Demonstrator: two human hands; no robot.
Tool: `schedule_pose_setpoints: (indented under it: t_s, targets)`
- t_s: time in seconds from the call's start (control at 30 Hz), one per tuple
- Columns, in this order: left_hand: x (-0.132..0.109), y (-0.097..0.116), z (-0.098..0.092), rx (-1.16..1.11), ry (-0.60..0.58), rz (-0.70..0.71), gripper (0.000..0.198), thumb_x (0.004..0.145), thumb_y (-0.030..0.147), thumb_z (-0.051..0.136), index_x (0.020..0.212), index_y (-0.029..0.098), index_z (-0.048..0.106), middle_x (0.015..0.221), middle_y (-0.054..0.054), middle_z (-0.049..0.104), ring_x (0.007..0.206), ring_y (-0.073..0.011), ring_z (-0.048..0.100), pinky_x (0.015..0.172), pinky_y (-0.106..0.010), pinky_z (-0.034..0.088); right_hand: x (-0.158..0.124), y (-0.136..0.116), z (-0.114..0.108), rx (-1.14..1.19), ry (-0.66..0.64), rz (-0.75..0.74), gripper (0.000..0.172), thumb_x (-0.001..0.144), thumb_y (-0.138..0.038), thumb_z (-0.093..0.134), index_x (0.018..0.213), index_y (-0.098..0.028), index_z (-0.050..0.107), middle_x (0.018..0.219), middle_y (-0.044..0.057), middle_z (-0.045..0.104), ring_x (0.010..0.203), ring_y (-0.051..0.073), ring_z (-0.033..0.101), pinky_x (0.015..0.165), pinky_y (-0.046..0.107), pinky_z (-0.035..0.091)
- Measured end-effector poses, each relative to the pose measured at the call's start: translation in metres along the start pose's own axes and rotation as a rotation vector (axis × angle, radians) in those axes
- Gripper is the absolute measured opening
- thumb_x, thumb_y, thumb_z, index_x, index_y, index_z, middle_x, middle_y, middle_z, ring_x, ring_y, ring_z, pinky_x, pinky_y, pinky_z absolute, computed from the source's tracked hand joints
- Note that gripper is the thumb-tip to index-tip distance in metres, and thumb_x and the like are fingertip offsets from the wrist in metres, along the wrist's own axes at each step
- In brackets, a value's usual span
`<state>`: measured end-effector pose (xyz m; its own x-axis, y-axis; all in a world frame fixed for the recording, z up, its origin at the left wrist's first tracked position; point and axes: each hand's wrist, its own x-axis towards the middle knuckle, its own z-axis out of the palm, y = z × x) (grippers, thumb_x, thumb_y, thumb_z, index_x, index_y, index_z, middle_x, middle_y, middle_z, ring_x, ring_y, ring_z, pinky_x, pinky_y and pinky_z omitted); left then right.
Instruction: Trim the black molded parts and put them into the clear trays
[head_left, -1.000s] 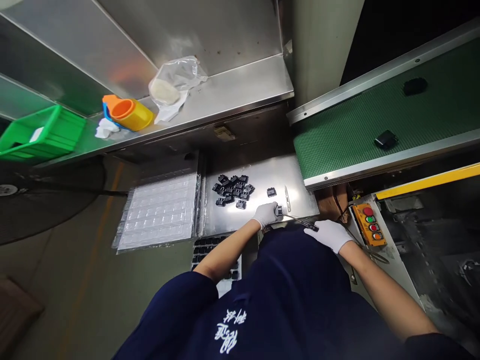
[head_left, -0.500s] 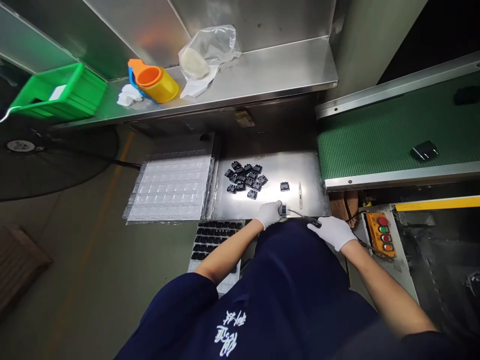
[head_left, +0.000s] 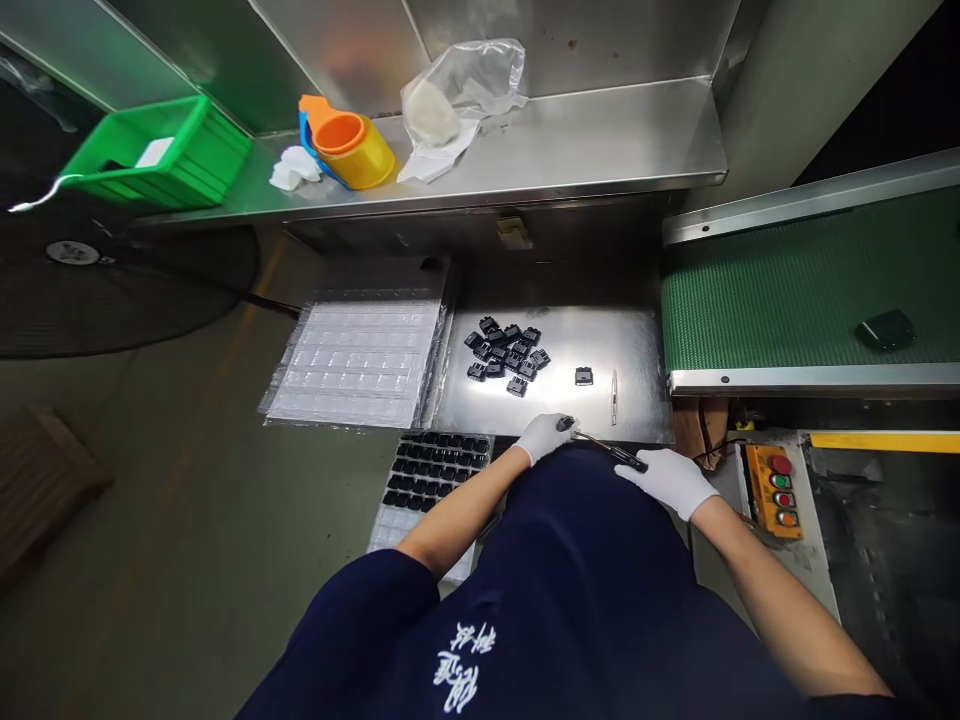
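Note:
My left hand [head_left: 541,438], in a white glove, pinches a small black part [head_left: 565,424] at the front edge of the metal table [head_left: 555,408]. In my gloved right hand [head_left: 669,480] is a thin tool with a dark handle [head_left: 628,459]; its metal tip reaches to the black part. Beyond my hands a single black part [head_left: 583,376] lies on the metal, with a slim silver tool [head_left: 614,398] to its right. A loose pile of several black parts [head_left: 513,358] sits farther left.
Clear plastic trays [head_left: 352,360] are stacked at left. A partly filled tray [head_left: 431,470] stands below the table edge. A green conveyor [head_left: 780,290] carries a dark object [head_left: 886,330] at right, above a button box [head_left: 774,490]. The shelf holds a green bin [head_left: 180,160] and yellow cup [head_left: 367,160].
The view has shifted, so most things appear farther right. The black part in my left hand is turned differently, its pale pins no longer showing. Both hands keep their holds.

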<state>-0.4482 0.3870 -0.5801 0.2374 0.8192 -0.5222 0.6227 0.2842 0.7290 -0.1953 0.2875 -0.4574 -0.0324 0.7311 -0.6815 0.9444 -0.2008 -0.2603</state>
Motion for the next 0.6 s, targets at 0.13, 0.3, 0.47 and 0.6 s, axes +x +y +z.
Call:
schedule_pose_setpoints:
  t_s: [0.13,0.3,0.47,0.6]
  targets:
    - [-0.004,-0.001,-0.008,-0.206,-0.1,-0.031,0.035,0.072,0.038,0.091,0.092,0.015,0.076,0.089,-0.013,0.077,0.099,-0.0335,0.073,0.091,-0.04,0.058,0.001,0.007,-0.001,0.002,0.028,0.017,0.059,0.095,-0.075,0.046,0.09,-0.023,0.074,0.099,0.012,0.079,0.096,0.033,0.075,0.076,0.036,0.048]
    - [-0.01,-0.009,-0.019,-0.629,-0.202,-0.085,0.046,0.088,0.055,0.074,0.104,0.012,0.07,0.102,-0.019,0.077,0.099,-0.0306,0.077,0.083,-0.04,0.065,0.003,0.027,0.002,0.054,-0.004,0.009,0.056,0.094,-0.073,0.049,0.087,-0.023,0.074,0.097,0.01,0.079,0.094,0.031,0.075,0.077,0.036,0.048]
    - [-0.004,-0.005,0.011,-0.951,-0.083,-0.169,0.044,0.1,0.062,0.052,0.096,0.018,0.057,0.115,-0.02,0.072,0.122,-0.0274,0.071,0.104,-0.04,0.061,0.004,0.025,0.015,0.09,-0.036,0.021,0.055,0.093,-0.072,0.05,0.092,-0.023,0.076,0.099,0.011,0.078,0.092,0.03,0.074,0.075,0.034,0.048]
    - [-0.001,0.002,0.025,-1.026,-0.055,-0.256,0.041,0.102,0.059,0.05,0.096,0.019,0.054,0.111,-0.019,0.072,0.121,-0.0263,0.072,0.107,-0.04,0.06,0.011,0.04,0.039,0.151,-0.046,0.07,0.055,0.092,-0.073,0.052,0.092,-0.024,0.077,0.097,0.011,0.078,0.093,0.031,0.074,0.076,0.034,0.048]
